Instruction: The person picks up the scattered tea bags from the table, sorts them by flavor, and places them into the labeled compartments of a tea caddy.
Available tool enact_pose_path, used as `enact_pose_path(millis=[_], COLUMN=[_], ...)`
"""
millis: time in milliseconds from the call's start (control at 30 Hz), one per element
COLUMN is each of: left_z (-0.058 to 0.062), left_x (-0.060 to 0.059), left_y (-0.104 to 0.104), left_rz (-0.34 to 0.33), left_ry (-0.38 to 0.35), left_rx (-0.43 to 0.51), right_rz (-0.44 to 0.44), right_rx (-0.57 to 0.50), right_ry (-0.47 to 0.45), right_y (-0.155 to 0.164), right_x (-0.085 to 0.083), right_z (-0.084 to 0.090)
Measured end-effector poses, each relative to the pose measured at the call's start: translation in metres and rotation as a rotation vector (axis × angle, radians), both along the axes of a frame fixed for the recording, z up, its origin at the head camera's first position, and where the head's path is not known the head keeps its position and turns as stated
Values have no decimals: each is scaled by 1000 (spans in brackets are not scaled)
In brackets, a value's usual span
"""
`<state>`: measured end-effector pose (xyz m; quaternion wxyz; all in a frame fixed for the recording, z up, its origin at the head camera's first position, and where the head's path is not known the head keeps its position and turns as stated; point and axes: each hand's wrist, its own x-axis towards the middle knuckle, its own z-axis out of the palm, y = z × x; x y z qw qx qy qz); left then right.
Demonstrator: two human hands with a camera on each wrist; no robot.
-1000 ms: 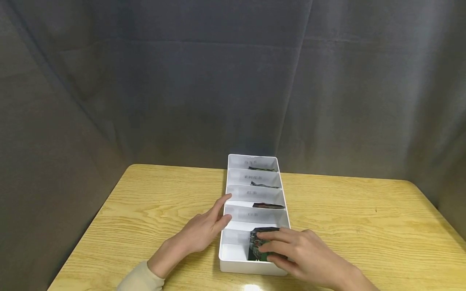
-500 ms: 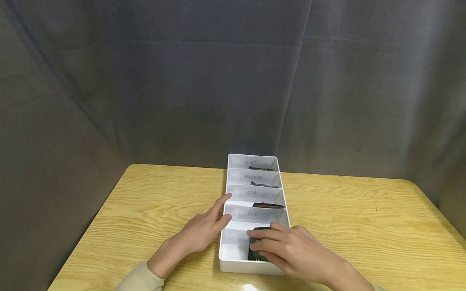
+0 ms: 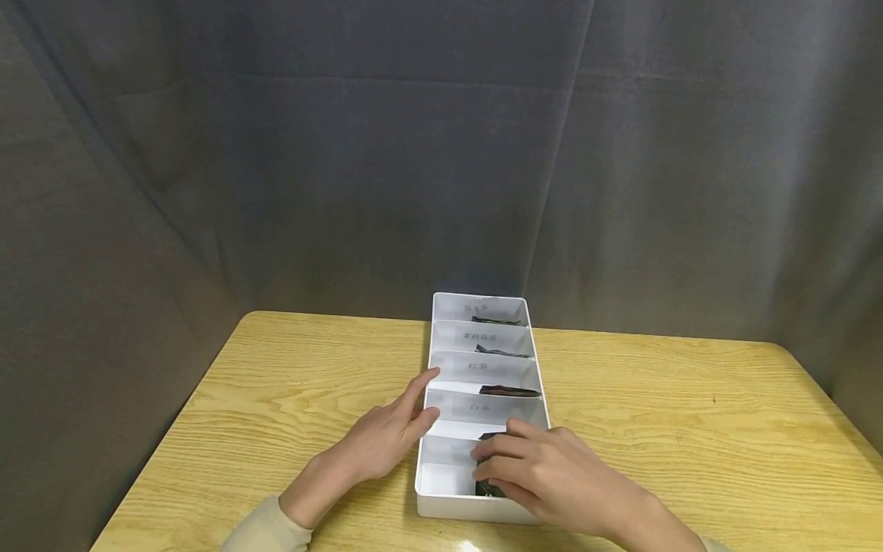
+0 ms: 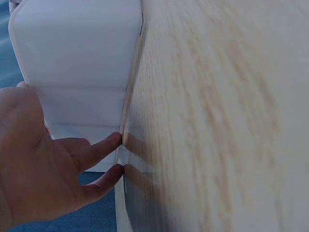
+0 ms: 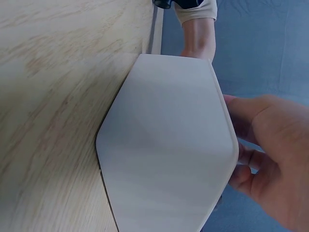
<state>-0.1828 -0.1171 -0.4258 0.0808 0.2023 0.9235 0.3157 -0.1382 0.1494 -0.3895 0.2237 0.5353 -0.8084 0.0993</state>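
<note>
A long white divided box [image 3: 448, 506] stands on the table, its compartments running away from me. In its nearest compartment lies a dark, glossy tea packet [image 3: 487, 489], mostly covered by my right hand [image 3: 552, 479]. The fingers of that hand bend around the packet, which they seem to grip; the fingertips are partly hidden. My left hand [image 3: 379, 441] rests against the box's left side, index finger and thumb at the rim. In the left wrist view, two fairly straight fingers [image 4: 99, 152] of this hand reach down beside the box to the tabletop.
Three farther compartments each hold a thin packet against the right side: a dark red one [image 3: 509, 391], a grey one [image 3: 502, 352] and a greenish one [image 3: 498, 320]. Dark writing marks the dividers. Behind the wooden table [image 3: 662, 429] hangs a grey curtain [image 3: 386, 184].
My right hand first moved left over the packet, then its fingers bent in. The packet has shifted slightly right and shows less. My left hand has stayed at the box.
</note>
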Motion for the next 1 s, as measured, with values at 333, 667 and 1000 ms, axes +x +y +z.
enact_pose_path(millis=[333,667,1000], left_z=[1,0,0], left_x=[1,-1,0], left_y=[0,0,0], left_rz=[3,-1,0], left_ry=[-4,6,7], left_rx=[-2,-10,-7], right_rz=[-2,91,75], right_rx=[8,-7,-28], right_ry=[-66,-77,-185], right_y=[-1,-5,-5], right_x=[3,6,10], right_z=[2,5,4])
